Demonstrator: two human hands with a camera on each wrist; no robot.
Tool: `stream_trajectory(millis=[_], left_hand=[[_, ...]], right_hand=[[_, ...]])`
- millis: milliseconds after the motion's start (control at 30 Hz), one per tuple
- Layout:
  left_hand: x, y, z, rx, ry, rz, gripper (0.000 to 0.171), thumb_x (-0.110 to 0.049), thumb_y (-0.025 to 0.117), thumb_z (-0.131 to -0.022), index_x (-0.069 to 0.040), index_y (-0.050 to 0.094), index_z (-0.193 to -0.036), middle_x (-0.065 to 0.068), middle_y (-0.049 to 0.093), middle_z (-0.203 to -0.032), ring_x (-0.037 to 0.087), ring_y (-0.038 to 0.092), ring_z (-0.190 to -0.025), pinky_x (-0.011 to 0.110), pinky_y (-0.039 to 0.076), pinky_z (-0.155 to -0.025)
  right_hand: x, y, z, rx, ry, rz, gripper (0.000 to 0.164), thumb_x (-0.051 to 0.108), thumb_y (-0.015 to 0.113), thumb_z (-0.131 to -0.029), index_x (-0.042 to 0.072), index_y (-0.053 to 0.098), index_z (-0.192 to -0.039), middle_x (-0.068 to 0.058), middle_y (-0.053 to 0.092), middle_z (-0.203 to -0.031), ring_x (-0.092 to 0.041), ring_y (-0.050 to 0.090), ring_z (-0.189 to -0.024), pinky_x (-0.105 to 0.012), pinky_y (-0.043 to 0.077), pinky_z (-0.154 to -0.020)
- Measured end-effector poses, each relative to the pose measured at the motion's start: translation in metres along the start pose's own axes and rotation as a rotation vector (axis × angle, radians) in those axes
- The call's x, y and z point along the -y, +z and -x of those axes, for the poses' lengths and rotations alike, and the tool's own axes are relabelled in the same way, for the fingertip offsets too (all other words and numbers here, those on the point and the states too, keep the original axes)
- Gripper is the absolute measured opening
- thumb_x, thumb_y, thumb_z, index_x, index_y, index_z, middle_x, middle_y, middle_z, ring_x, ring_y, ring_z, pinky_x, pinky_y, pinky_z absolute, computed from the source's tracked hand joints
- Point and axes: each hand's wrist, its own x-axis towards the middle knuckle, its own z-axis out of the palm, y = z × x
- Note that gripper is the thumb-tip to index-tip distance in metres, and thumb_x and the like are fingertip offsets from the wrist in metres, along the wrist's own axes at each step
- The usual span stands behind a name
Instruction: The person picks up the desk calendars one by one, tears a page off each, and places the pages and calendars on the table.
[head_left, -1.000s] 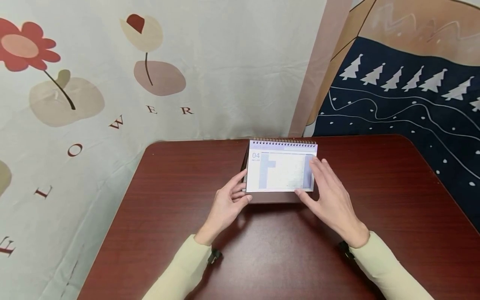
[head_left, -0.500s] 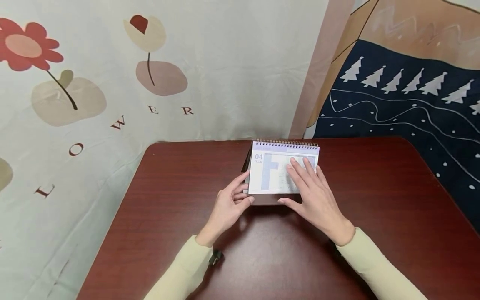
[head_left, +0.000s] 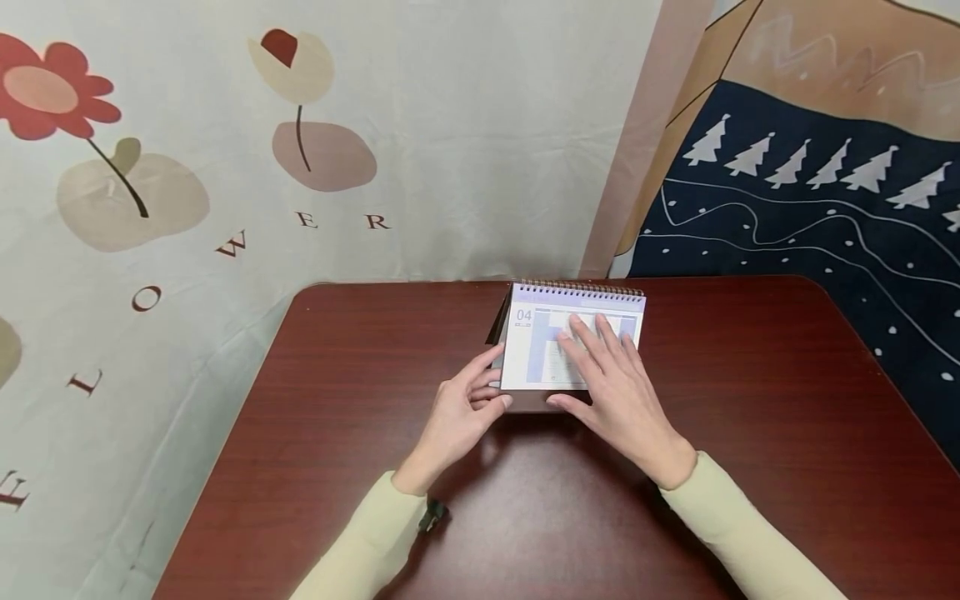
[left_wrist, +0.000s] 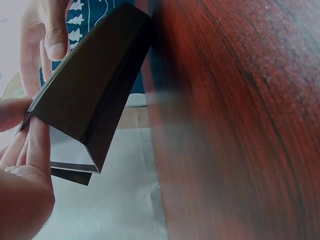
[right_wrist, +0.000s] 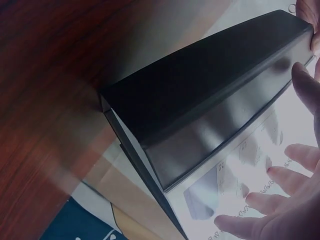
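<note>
A spiral-bound desk calendar (head_left: 521, 358) stands near the far side of the table, its page marked 04 facing me. My left hand (head_left: 456, 417) pinches the calendar's left edge, thumb in front and fingers behind, as the left wrist view shows its hand (left_wrist: 30, 165) at the page edge. Spread fingers of my right hand (head_left: 618, 392) lie over the page's right half, hiding part of the grid. The right wrist view has those fingertips (right_wrist: 260, 204) right at the printed page, with the thumb over the dark stand (right_wrist: 210, 130). The stand's side is a hollow fold.
The reddish-brown wooden table (head_left: 322, 467) has rounded far corners. Behind it hangs a pale cloth (head_left: 465, 150) with printed flowers and letters. A dark blue cloth (head_left: 810, 217) with white trees hangs at the right.
My right hand has moved left from the calendar's right edge onto the page. The calendar has shifted slightly right in the view. My left hand keeps its hold on the left edge.
</note>
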Motion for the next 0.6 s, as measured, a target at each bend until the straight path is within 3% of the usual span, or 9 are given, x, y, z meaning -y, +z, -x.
stream_trajectory(millis=[233,600], left_hand=[[0.0004,0.0003,0.0001,0.006,-0.007,0.004,0.068,0.008,0.073,-0.089,-0.010,0.053,-0.152,0.022,0.072,-0.122,0.031,0.075,-0.096,0.031,0.061,-0.084],[0.0011,0.0006,0.0001,0.009,0.002,0.004,0.069,0.009,0.072,-0.089,-0.008,0.052,-0.152,0.023,0.072,-0.122,0.031,0.075,-0.096,0.031,0.061,-0.084]], right_hand=[[0.0000,0.0010,-0.0007,-0.030,-0.017,-0.025,0.087,0.032,0.093,-0.077,0.007,0.053,-0.149,-0.017,0.038,-0.163,-0.042,0.029,-0.152,-0.071,0.033,-0.111],[0.0011,-0.0003,-0.0006,-0.043,-0.023,-0.021,0.079,0.029,0.092,-0.079,0.006,0.057,-0.146,-0.017,0.040,-0.162,-0.043,0.031,-0.150,-0.070,0.036,-0.110]])
